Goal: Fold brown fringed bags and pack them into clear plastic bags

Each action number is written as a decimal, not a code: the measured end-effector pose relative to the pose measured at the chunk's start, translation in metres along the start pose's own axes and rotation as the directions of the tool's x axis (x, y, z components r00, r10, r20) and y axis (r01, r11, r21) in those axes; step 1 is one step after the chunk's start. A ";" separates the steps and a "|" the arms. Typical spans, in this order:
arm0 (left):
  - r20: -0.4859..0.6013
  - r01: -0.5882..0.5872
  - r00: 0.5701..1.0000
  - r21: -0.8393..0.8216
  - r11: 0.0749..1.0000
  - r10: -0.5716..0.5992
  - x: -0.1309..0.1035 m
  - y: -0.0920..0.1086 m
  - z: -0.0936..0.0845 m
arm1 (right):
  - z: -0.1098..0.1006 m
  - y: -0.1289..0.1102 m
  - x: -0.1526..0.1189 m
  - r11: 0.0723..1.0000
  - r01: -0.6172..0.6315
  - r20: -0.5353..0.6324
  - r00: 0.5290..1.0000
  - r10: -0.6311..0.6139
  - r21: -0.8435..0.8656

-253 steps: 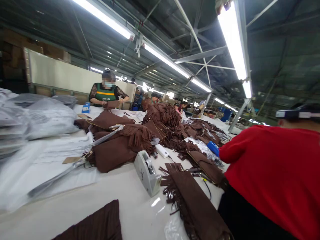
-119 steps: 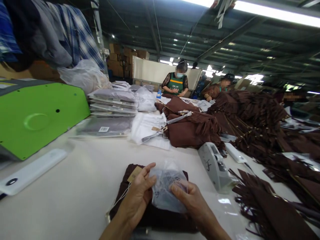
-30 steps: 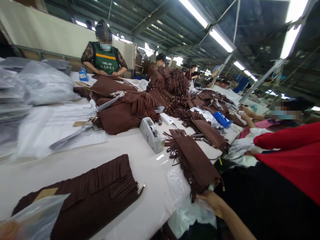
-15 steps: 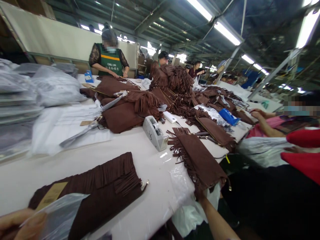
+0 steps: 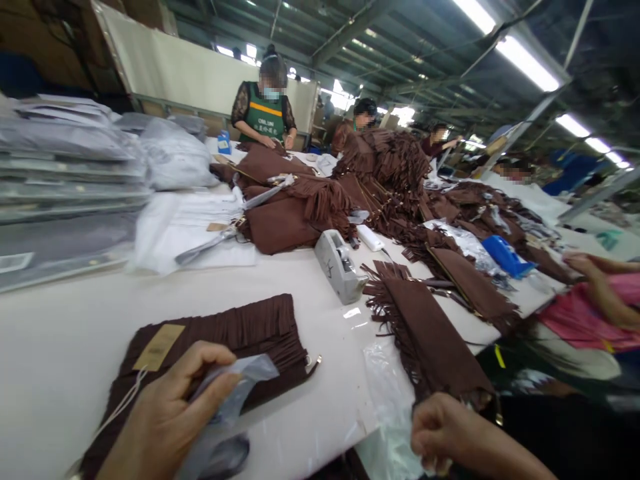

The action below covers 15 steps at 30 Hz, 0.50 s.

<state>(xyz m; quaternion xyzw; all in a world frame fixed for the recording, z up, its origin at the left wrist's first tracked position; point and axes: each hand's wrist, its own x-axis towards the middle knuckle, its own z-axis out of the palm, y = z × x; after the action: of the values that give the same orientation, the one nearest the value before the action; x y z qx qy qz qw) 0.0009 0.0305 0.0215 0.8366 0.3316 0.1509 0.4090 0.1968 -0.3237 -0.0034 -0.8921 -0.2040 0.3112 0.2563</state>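
Folded brown bag (image 5: 245, 327) sits under and beyond the left hand (image 5: 167, 407), flat on the white table (image 5: 50, 347). Heap of brown fringed bags (image 5: 385, 160) well beyond both hands. Second fringed bag (image 5: 435, 333) just beyond the right hand (image 5: 445, 433), fringe on its left side. Right hand: fingers curled in; can't tell if it grips anything or touches that bag. Clear plastic sheet (image 5: 387, 380) just left of it, at the table edge. Grey tape dispenser (image 5: 337, 267) between the hands, farther out than either. Left hand: thumb and forefinger pinching a thin plastic sleeve (image 5: 250, 380) above the bag. Tan tag (image 5: 159, 347) lies on the bag, just beyond the left hand's knuckles.
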 end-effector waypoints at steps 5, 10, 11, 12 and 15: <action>0.197 0.014 0.980 -0.235 0.972 0.034 -0.007 0.030 0.002 | 0.013 -0.118 0.043 0.833 0.178 0.187 0.930 -0.317 0.524; 0.219 0.043 0.975 -0.383 0.923 0.046 -0.010 0.020 0.004 | 0.073 -0.207 0.058 0.701 0.233 0.336 0.749 -0.571 0.674; 0.204 0.025 0.977 -0.375 0.927 0.056 -0.011 0.016 0.003 | 0.083 -0.214 0.059 0.715 0.237 0.345 0.750 -0.565 0.658; 0.188 0.006 0.980 -0.356 0.935 0.065 -0.012 0.012 0.002 | 0.092 -0.219 0.061 0.730 0.235 0.347 0.760 -0.549 0.641; 0.181 -0.004 0.981 -0.309 0.951 0.063 -0.015 0.001 -0.007 | 0.108 -0.220 0.070 0.759 0.226 0.314 0.811 -0.494 0.610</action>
<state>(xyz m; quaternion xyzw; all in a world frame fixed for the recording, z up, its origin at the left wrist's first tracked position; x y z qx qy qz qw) -0.0135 0.0240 0.0270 0.7790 0.2493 0.1275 0.5610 0.1310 -0.0791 0.0207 -0.6234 -0.3338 0.4996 0.5004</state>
